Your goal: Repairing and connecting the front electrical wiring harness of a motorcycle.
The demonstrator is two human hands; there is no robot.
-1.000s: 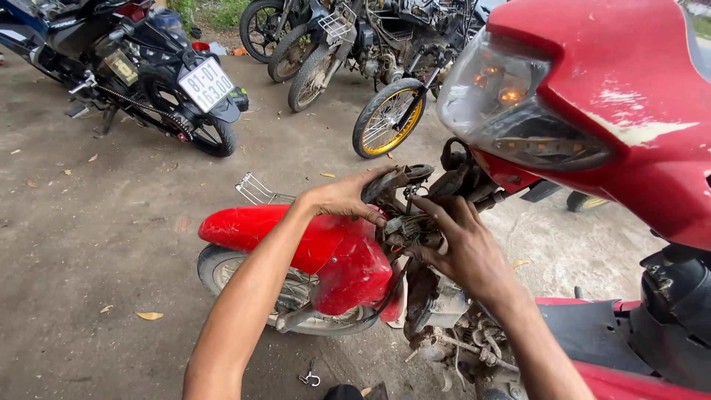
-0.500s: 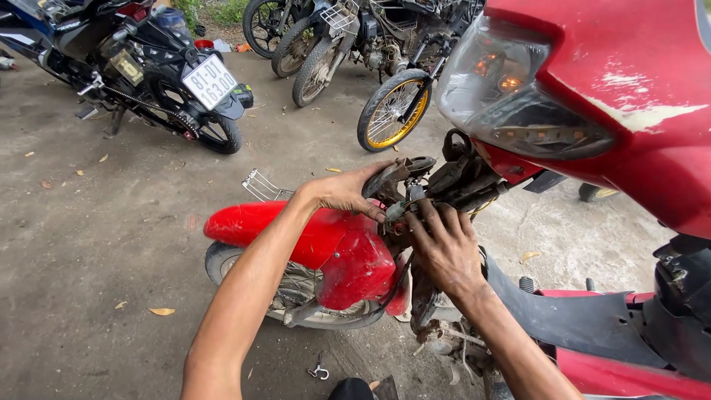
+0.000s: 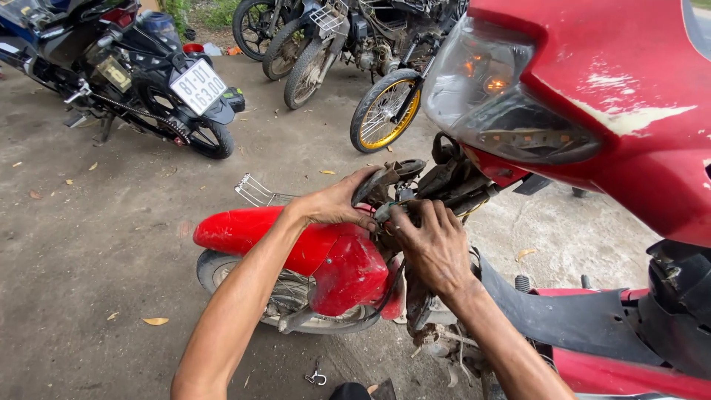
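Shifted slightly since the earlier frame: left hand (image 3: 342, 201) now cupped over the dark steering-neck bracket (image 3: 389, 178), fingers curled around it; right hand (image 3: 435, 248) at five o'clock of it, fingers pinched together on the wire bundle (image 3: 400, 211) above the red front fender (image 3: 296, 248). Risk, probably: pinched fingers or torn wires if tugged hard beneath the headlight cowl (image 3: 592, 111).

Open-air motorcycle repair yard: parked motorcycles (image 3: 141, 74), stripped red scooter (image 3: 592, 111), concrete floor (image 3: 89, 244).
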